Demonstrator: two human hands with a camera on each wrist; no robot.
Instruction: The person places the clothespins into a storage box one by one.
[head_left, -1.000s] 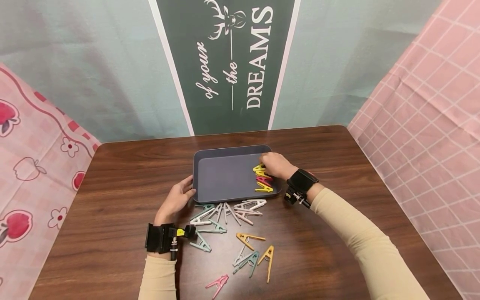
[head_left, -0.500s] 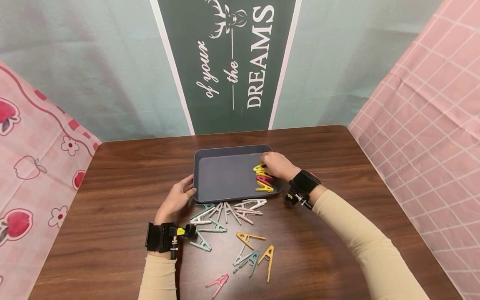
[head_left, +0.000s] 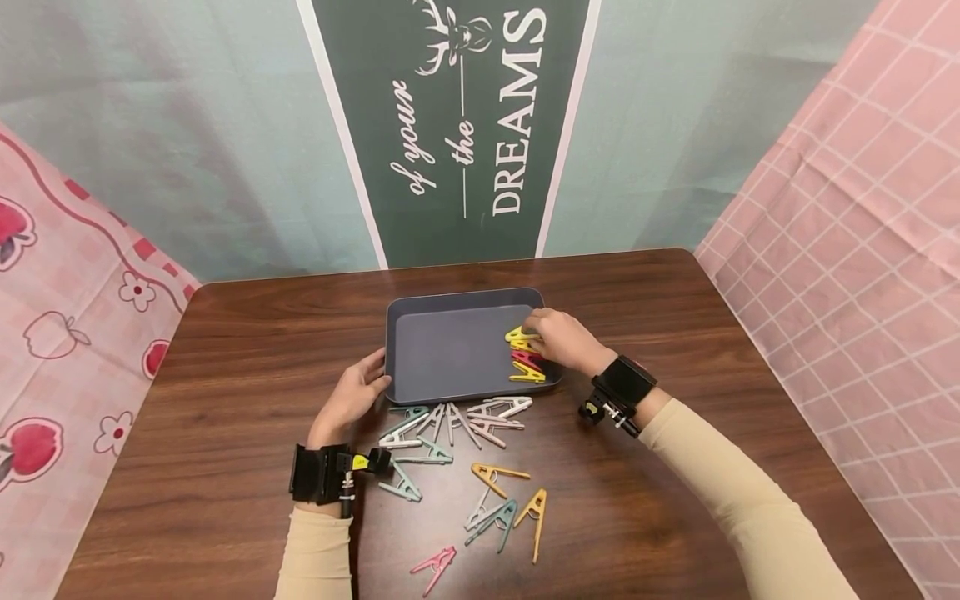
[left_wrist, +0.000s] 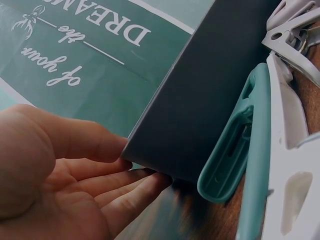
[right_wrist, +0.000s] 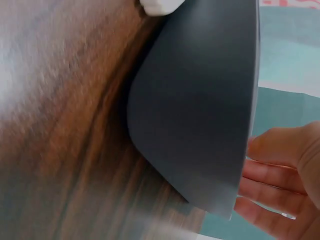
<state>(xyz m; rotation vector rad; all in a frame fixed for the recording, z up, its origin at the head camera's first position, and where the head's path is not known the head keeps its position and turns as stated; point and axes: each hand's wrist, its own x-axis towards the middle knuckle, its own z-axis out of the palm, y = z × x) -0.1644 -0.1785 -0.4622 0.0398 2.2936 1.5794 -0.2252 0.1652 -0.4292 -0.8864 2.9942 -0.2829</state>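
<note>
The grey tray sits near the middle of the brown table, and so far only a little bunch of clothes pegs is inside it, yellow and pink ones lined up along its right side, four or so. Way more are outside: a messy pile of white and teal pegs just in front of the tray's near edge, then a looser scatter closer to the person with a couple of yellow ones, a teal one and a lone pink one. So I'd say this is early days, most of the job left. The right hand reaches over the tray's right edge, fingers bent down onto the top yellow peg; can't honestly tell if it's pinching it or just touching. The left hand rests at the tray's near left corner, fingers relaxed and fairly straight against the wall, holding nothing; the wrist view shows the fingertips right up against the tray's side. Both forearms are in beige sleeves with black wrist straps.
</note>
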